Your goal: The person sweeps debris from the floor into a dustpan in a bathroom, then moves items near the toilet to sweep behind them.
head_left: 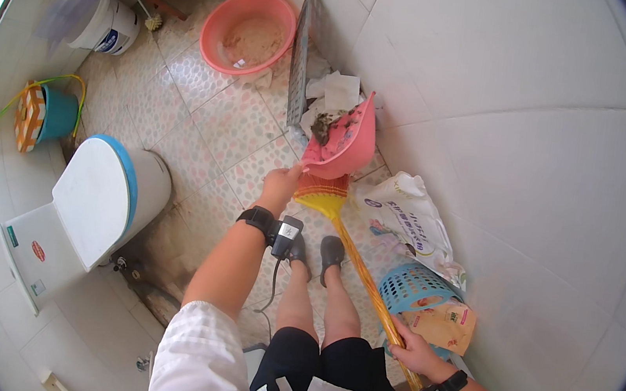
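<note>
My left hand (279, 188) is closed on the edge of a pink dustpan (352, 152), which is tilted in front of me. Dark, clumped debris (325, 127) lies at the dustpan's far side, beside white crumpled papers (339, 92). My right hand (419, 353) is wrapped round the yellow-orange handle of a broom (358, 258), low on the right. The broom's yellow head and red bristles rest just below the dustpan, near my feet; part of the bristles is hidden behind the pan.
A grey panel (302, 56) stands upright left of the papers. Beyond it is a pink basin (249, 33). The toilet (99, 195) is on the left, with a teal bucket (59, 115) behind. A white printed bag (411, 220) and blue basket (413, 286) line the right wall.
</note>
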{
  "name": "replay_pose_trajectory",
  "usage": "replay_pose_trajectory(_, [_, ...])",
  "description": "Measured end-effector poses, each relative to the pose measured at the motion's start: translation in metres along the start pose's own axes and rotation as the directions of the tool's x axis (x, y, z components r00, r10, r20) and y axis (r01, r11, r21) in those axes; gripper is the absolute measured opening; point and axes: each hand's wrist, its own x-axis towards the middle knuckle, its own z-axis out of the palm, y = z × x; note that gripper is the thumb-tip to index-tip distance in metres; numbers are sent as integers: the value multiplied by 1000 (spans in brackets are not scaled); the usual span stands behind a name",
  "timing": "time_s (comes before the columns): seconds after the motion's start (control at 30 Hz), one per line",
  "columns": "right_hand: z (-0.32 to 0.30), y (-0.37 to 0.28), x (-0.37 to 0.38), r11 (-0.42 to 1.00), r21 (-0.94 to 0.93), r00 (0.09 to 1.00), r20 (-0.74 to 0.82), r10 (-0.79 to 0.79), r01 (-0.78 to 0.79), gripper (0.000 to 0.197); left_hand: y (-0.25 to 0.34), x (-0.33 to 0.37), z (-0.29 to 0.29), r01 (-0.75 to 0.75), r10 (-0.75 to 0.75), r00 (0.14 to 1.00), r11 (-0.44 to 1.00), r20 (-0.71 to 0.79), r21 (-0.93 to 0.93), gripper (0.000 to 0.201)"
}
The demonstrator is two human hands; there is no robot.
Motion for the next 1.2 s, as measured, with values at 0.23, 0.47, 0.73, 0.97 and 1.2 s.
replay_pose_trajectory(0.23, [-6, -6, -9, 997, -78, 999, -36, -32, 29, 68, 6, 9, -5, 6, 1, 998, 991, 56, -130, 42])
replay_pose_trajectory(0.47, [-10, -16, -15, 999, -50, 997, -78, -6, 3, 66, 21, -10, 0, 93, -72, 988, 984, 140, -152, 40])
replay_pose_trajectory(0.73, [-8, -9, -15, 999, -33, 996, -80, -29, 26, 66, 25, -12, 0, 148, -78, 971, 939, 226, -311, 39])
replay_pose_trajectory(0.97, [-9, -6, -14, 998, -55, 997, -76, -26, 22, 66, 42, -19, 2, 226, -118, 951, 897, 286, -381, 32])
replay_pose_trajectory(1.2, [-9, -5, -11, 998, 14, 994, -88, -62, 63, 67, 34, -11, 2, 229, -89, 945, 868, 315, -440, 30])
